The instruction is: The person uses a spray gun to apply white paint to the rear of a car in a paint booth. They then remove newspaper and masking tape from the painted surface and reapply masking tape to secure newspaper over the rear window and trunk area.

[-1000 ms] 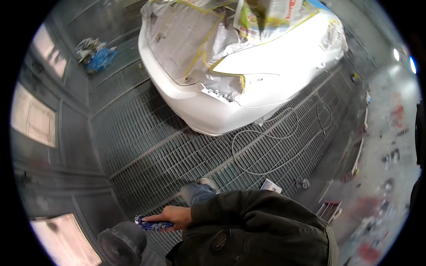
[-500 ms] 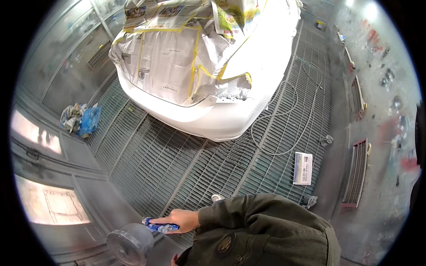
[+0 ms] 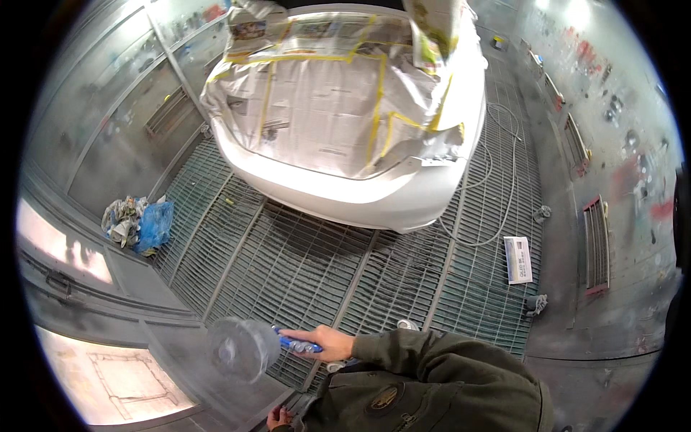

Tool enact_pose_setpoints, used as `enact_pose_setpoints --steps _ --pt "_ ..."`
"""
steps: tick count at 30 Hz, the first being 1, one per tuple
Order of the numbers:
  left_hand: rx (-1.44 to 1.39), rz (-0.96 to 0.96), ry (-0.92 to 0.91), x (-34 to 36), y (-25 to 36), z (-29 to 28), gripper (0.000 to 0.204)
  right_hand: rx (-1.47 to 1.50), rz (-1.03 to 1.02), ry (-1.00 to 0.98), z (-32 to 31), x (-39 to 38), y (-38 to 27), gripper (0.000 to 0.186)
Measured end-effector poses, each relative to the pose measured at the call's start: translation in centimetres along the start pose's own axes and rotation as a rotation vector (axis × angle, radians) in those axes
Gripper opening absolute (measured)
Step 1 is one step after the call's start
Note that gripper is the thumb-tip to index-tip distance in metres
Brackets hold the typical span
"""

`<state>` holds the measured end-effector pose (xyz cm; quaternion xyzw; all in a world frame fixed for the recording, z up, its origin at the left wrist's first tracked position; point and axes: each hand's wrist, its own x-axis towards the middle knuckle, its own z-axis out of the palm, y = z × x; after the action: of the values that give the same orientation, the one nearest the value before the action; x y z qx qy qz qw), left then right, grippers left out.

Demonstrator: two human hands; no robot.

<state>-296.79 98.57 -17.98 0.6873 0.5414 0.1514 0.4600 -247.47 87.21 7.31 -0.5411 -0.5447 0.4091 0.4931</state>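
My right hand (image 3: pixel 327 340) is wrapped round a blue spray gun (image 3: pixel 299 343) with a cloudy grey plastic cup (image 3: pixel 241 349) on it, held above the grated floor. Low at the bottom edge, partly hidden by my dark green jacket, my left hand (image 3: pixel 279 417) has its fingers curled; what they hold, if anything, I cannot make out. Ahead stands a white car body (image 3: pixel 317 187), with paper masking (image 3: pixel 317 115) edged in yellow tape over its end.
A grey hose (image 3: pixel 489 239) loops on the grate (image 3: pixel 302 281) right of the car. Crumpled paper with blue plastic (image 3: pixel 151 225) lies at left. A flat white packet (image 3: pixel 518 259) and cups (image 3: pixel 534 304) sit at right. Paint-spotted booth walls (image 3: pixel 626 144) enclose both sides.
My view has swung toward the car, which now faces me more squarely. The spray gun has moved right and up, and more of my left hand now shows.
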Motion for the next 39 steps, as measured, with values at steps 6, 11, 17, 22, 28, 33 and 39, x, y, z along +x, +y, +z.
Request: enact_pose_setpoints --steps 6,11,17,22,28,33,39 --pt "-0.326 -0.281 -0.025 9.2 6.9 -7.8 0.032 0.014 0.210 0.202 2.9 9.1 -0.5 0.062" --pt "-0.322 -0.248 0.042 22.4 10.1 -13.1 0.030 -0.088 0.163 0.445 3.0 19.9 5.1 0.058" --pt "-0.315 -0.303 0.099 37.0 9.2 -18.1 0.025 -0.094 0.338 0.399 1.2 38.1 9.4 0.054" --pt "-0.157 -0.360 0.004 46.2 9.3 -21.6 0.025 -0.038 0.278 0.307 -0.6 53.3 8.7 0.056" --pt "0.019 -0.272 -0.245 59.4 15.1 -24.2 0.027 -0.073 0.029 0.394 -2.6 65.2 7.4 0.059" --pt "-0.011 -0.167 -0.652 77.0 14.8 -25.0 0.029 -0.095 0.023 0.694 -1.0 67.9 6.8 0.066" --pt "0.225 0.437 -1.024 91.5 29.7 -18.4 0.025 -0.135 0.008 1.336 4.1 60.4 4.3 0.068"
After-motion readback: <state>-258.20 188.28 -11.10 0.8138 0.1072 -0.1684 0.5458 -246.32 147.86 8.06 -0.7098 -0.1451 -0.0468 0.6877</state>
